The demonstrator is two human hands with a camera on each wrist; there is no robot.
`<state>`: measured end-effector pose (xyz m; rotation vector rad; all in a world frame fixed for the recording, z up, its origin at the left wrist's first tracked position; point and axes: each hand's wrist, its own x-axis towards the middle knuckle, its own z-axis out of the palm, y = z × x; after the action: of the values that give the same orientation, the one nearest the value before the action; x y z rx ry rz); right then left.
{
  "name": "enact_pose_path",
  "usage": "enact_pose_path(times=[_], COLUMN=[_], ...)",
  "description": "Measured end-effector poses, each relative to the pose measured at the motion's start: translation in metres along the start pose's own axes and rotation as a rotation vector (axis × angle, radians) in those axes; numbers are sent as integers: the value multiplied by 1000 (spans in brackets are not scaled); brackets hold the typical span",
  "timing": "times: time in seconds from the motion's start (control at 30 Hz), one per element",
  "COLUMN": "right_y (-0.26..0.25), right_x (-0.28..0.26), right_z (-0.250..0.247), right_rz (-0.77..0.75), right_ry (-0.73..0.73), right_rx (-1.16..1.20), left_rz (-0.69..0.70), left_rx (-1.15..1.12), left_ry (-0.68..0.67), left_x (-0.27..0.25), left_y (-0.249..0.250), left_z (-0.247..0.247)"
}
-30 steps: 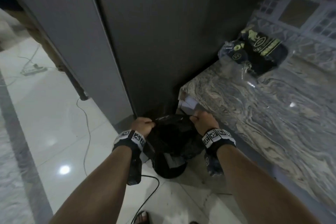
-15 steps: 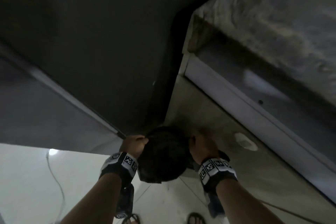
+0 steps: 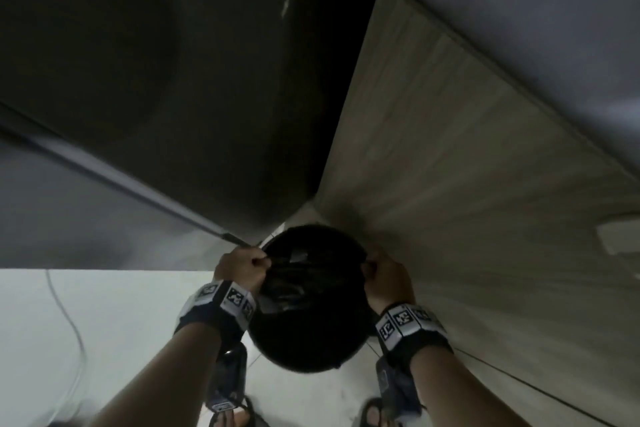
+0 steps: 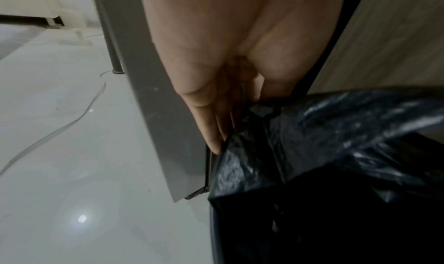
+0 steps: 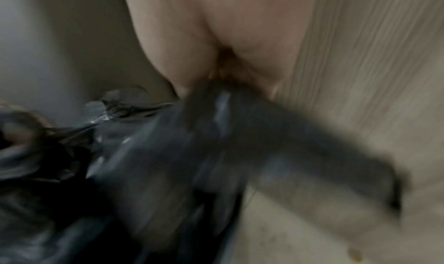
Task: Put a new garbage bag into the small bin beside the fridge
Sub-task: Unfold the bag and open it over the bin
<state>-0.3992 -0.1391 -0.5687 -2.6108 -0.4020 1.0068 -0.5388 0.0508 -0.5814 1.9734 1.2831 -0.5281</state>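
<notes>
A small round black bin (image 3: 304, 343) stands on the floor in the corner between the dark fridge (image 3: 173, 87) and a wooden cabinet side. A black garbage bag (image 3: 294, 281) is spread over its mouth. My left hand (image 3: 247, 262) grips the bag's edge at the bin's left rim, and my right hand (image 3: 377, 270) grips the edge at the right rim. Up close, the left hand (image 4: 230, 116) pinches crinkled black plastic (image 4: 324, 144) beside the fridge's grey edge. In the blurred right wrist view, the right hand (image 5: 230, 74) holds a stretched strip of the bag (image 5: 240, 135).
The wooden cabinet side (image 3: 485, 166) rises close on the right, the fridge close on the left. A cable (image 3: 74, 333) runs over the pale glossy floor (image 3: 104, 322) at the left. My feet in sandals (image 3: 235, 416) stand just behind the bin.
My head has dropped from above the counter to close over the bin. Both hands have come down with the bag and moved apart to the bin's rim, spreading it.
</notes>
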Motion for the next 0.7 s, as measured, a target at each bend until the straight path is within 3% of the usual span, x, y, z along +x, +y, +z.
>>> enact_pose_path(times=[0.1, 0.13, 0.27, 0.43, 0.53, 0.6, 0.7], right_y=[12, 19, 7, -6, 17, 38, 51], right_x=[-4, 5, 19, 49, 68, 72, 67], right_z=[4, 23, 20, 10, 32, 48, 52], right_rz=[-26, -35, -59, -16, 59, 87, 34], right_ry=[-119, -102, 37, 139, -11, -173, -204], right_rx=[-116, -136, -197, -158, -245, -248, -84], left_rz=[31, 41, 92, 115, 158, 86, 39], left_rx=[117, 144, 157, -30, 158, 280, 191], left_ry=[-97, -79, 78, 218, 100, -15, -77], left_x=[-2, 9, 12, 22, 30, 28, 24], left_y=[-9, -20, -9, -7, -31, -41, -41], left_z=[-3, 13, 9, 2, 18, 22, 10])
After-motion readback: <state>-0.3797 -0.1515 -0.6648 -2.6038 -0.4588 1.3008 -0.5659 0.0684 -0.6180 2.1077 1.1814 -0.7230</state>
